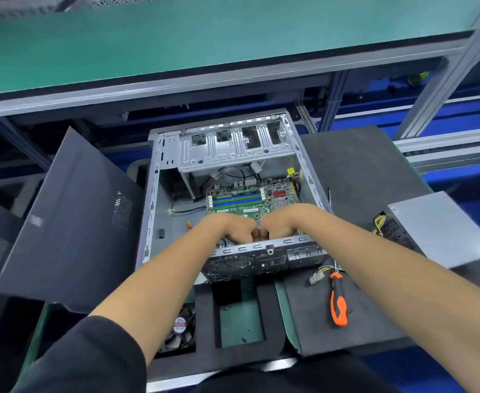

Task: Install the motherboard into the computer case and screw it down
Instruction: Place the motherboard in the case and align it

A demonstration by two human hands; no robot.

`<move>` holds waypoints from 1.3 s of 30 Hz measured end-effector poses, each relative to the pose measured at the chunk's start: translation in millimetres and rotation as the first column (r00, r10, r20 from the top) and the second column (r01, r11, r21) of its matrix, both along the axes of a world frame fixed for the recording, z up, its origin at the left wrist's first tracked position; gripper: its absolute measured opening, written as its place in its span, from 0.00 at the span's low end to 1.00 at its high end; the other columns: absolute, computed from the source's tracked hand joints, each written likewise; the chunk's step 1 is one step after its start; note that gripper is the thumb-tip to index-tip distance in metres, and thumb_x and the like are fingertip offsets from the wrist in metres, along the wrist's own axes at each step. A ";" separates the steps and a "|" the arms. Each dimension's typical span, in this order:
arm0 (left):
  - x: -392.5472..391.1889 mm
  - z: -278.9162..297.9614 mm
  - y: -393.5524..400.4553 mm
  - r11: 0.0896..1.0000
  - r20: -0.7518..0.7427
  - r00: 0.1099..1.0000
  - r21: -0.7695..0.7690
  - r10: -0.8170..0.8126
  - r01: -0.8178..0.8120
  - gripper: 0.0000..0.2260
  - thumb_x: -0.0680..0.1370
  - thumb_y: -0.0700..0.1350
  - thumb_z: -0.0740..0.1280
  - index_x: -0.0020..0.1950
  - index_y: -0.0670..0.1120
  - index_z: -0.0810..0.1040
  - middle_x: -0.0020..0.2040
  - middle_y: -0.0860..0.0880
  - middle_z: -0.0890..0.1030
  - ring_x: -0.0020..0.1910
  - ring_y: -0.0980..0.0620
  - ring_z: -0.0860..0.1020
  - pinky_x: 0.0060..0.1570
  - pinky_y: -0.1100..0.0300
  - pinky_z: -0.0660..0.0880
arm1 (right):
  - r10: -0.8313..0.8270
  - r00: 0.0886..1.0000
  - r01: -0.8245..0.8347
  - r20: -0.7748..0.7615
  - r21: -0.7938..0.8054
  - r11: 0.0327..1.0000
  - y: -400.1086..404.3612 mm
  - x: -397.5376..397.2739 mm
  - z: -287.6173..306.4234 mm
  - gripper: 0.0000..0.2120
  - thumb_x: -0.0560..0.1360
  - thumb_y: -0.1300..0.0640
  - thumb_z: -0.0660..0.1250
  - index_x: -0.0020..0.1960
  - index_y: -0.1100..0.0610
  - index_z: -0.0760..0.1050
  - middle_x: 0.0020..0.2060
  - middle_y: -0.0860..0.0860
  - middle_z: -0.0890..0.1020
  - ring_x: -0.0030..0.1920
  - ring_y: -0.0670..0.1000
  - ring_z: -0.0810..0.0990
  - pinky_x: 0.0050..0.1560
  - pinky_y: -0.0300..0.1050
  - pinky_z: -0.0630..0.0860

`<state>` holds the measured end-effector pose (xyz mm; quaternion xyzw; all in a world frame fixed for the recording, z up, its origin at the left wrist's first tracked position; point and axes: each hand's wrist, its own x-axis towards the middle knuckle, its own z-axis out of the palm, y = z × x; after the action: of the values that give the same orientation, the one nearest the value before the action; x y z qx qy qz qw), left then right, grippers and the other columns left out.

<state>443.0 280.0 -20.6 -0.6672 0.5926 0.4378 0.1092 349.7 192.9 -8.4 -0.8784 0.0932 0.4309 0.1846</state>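
The open grey computer case lies flat on a dark foam mat. A green motherboard with blue and green memory slots sits inside on the case floor. Both of my hands reach in over the case's near wall. My left hand and my right hand meet knuckle to knuckle over the board's near edge, with fingers curled down onto it. The near wall hides the fingertips and the near part of the board.
An orange-and-black screwdriver lies on the mat to the right of the case, near a loose white connector. A power supply sits at the far right. The case's dark side panel leans at the left. A fan lies near me.
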 end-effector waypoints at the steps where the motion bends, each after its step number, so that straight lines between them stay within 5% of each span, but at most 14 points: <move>1: -1.4 -1.5 1.4 1.000 -0.005 1.000 0.009 0.002 -0.002 0.05 0.77 0.40 0.64 0.42 0.42 0.73 0.29 0.51 0.69 0.26 0.54 0.64 0.19 0.68 0.61 | -0.001 1.000 0.001 0.006 -0.002 1.000 0.6 -1.8 -1.2 0.15 0.77 0.56 0.65 0.59 0.65 0.77 0.46 0.56 0.78 0.40 0.52 0.72 0.40 0.43 0.69; 5: -6.7 -11.6 0.2 1.000 0.018 1.000 0.015 0.005 -0.005 0.05 0.78 0.43 0.64 0.46 0.42 0.74 0.34 0.51 0.73 0.30 0.53 0.67 0.30 0.63 0.66 | 0.012 1.000 -0.012 -0.017 0.014 1.000 1.6 -5.5 -1.8 0.15 0.77 0.57 0.67 0.60 0.65 0.76 0.40 0.51 0.75 0.33 0.47 0.70 0.32 0.37 0.66; 9: -7.5 -16.7 0.3 0.999 0.029 1.000 0.037 0.001 -0.002 0.07 0.79 0.43 0.63 0.41 0.44 0.72 0.36 0.50 0.74 0.33 0.51 0.69 0.35 0.60 0.68 | 0.016 0.999 -0.014 -0.042 0.043 0.999 7.5 -6.7 -2.0 0.15 0.79 0.59 0.64 0.62 0.66 0.73 0.49 0.56 0.75 0.42 0.52 0.71 0.44 0.42 0.68; 13: -6.7 -16.2 3.7 0.999 -0.025 1.000 0.034 0.010 -0.010 0.11 0.78 0.43 0.65 0.58 0.39 0.75 0.52 0.45 0.79 0.46 0.46 0.76 0.48 0.54 0.73 | 0.024 0.999 -0.020 -0.045 0.088 0.996 8.3 -8.6 1.3 0.16 0.79 0.58 0.65 0.63 0.66 0.73 0.48 0.53 0.75 0.43 0.52 0.72 0.46 0.42 0.68; 16: -4.9 -15.2 5.1 1.000 -0.044 0.999 0.016 0.016 -0.016 0.12 0.77 0.42 0.66 0.59 0.39 0.77 0.55 0.42 0.81 0.50 0.44 0.78 0.54 0.49 0.76 | 0.025 0.999 -0.021 -0.029 0.112 0.993 6.2 -9.4 2.3 0.15 0.79 0.60 0.65 0.63 0.65 0.74 0.42 0.49 0.75 0.37 0.47 0.72 0.37 0.35 0.69; 19: -3.1 -13.7 3.8 0.999 -0.062 0.997 -0.012 0.044 -0.045 0.10 0.77 0.39 0.65 0.57 0.38 0.79 0.52 0.41 0.82 0.43 0.48 0.77 0.48 0.52 0.75 | 0.009 1.000 -0.008 -0.006 0.109 0.994 5.5 -8.3 2.7 0.13 0.79 0.61 0.64 0.61 0.66 0.75 0.40 0.48 0.74 0.34 0.43 0.70 0.30 0.29 0.66; 24: 3.3 -8.1 4.8 0.976 -0.123 0.974 -0.089 0.189 -0.201 0.10 0.73 0.32 0.64 0.48 0.41 0.83 0.36 0.54 0.79 0.30 0.59 0.73 0.26 0.74 0.68 | 0.011 1.000 -0.010 -0.009 0.111 0.994 4.3 -6.2 5.3 0.10 0.78 0.60 0.65 0.55 0.65 0.77 0.36 0.47 0.73 0.34 0.45 0.69 0.31 0.34 0.66; 27: 25.6 -6.0 10.9 0.776 -0.271 0.790 -0.184 0.550 -0.603 0.06 0.73 0.33 0.66 0.39 0.42 0.80 0.34 0.50 0.81 0.29 0.53 0.79 0.27 0.67 0.74 | 0.010 1.000 -0.012 0.025 0.085 0.996 6.3 -6.1 3.4 0.13 0.79 0.61 0.62 0.57 0.69 0.76 0.37 0.51 0.75 0.31 0.46 0.68 0.30 0.36 0.65; 30: 60.5 -10.7 20.8 0.474 -0.149 0.567 -0.401 0.810 -0.784 0.06 0.73 0.35 0.63 0.38 0.37 0.77 0.37 0.43 0.80 0.33 0.47 0.77 0.34 0.57 0.77 | 0.027 0.999 -0.028 0.028 0.044 0.999 9.3 -1.5 0.0 0.09 0.79 0.65 0.60 0.52 0.71 0.75 0.37 0.56 0.71 0.28 0.47 0.63 0.28 0.37 0.61; 33: 77.8 -19.6 32.8 0.464 0.038 0.485 -0.368 0.874 -0.806 0.05 0.74 0.37 0.63 0.42 0.38 0.77 0.43 0.37 0.80 0.41 0.44 0.77 0.44 0.53 0.76 | 0.067 0.998 -0.067 0.008 -0.026 0.997 14.4 5.6 -0.9 0.07 0.79 0.66 0.59 0.47 0.65 0.75 0.31 0.53 0.64 0.27 0.49 0.58 0.28 0.40 0.58; 35: 77.7 -26.7 34.2 0.449 0.013 0.458 -0.221 0.889 -0.866 0.07 0.76 0.39 0.64 0.51 0.36 0.76 0.46 0.37 0.80 0.42 0.44 0.77 0.44 0.54 0.75 | 0.094 0.996 -0.094 -0.006 -0.034 0.995 17.3 10.3 0.3 0.11 0.80 0.65 0.59 0.57 0.71 0.75 0.35 0.54 0.68 0.28 0.50 0.61 0.28 0.38 0.59; 37: 74.2 -30.5 32.6 0.392 -0.077 0.399 -0.090 0.914 -0.915 0.03 0.77 0.39 0.64 0.45 0.39 0.72 0.42 0.41 0.75 0.40 0.45 0.74 0.45 0.54 0.76 | 0.108 0.994 -0.108 -0.015 -0.029 0.994 19.2 13.9 -0.4 0.14 0.80 0.63 0.60 0.62 0.69 0.73 0.45 0.56 0.74 0.33 0.51 0.68 0.30 0.37 0.64; 39: 74.0 -34.6 30.6 0.363 -0.085 0.366 -0.052 0.927 -0.930 0.06 0.77 0.40 0.65 0.41 0.41 0.70 0.42 0.43 0.74 0.41 0.45 0.75 0.47 0.54 0.78 | 0.122 0.993 -0.121 0.001 -0.054 0.991 20.5 16.6 -4.0 0.11 0.80 0.66 0.58 0.58 0.66 0.75 0.46 0.55 0.75 0.35 0.51 0.69 0.31 0.37 0.66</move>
<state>517.0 310.5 -55.2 -0.8800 0.1359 0.4094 -0.1987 366.3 213.4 -12.4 -0.8879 0.0508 0.4370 0.1346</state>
